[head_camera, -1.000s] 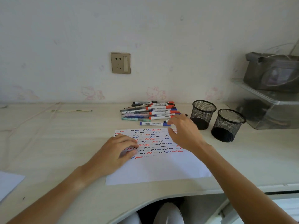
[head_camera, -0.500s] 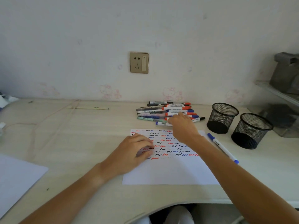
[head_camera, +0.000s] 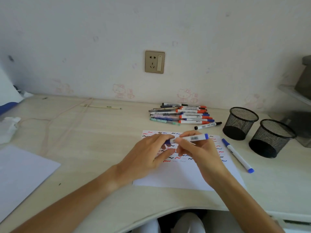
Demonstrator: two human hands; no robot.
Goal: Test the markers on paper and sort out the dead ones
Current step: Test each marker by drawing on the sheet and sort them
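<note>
A blue marker (head_camera: 193, 138) is held level above the test paper (head_camera: 183, 175), which is covered with red, blue and black squiggles. My right hand (head_camera: 196, 153) grips its white barrel, and my left hand (head_camera: 149, 153) pinches its blue cap end. A pile of markers (head_camera: 181, 115) lies behind the paper. One black marker (head_camera: 207, 125) lies apart from the pile. Another blue marker (head_camera: 237, 155) lies on the desk just right of the paper.
Two black mesh cups (head_camera: 239, 122) (head_camera: 271, 137) stand at the right. A second white sheet (head_camera: 20, 175) lies at the left, crumpled tissue (head_camera: 8, 126) beyond it. A cord (head_camera: 55, 118) runs across the desk. A wall socket (head_camera: 154, 61) is above.
My right hand has lifted a blue marker from the pile and brought it back over the paper. My left hand has risen off the sheet and taken hold of the cap end.
</note>
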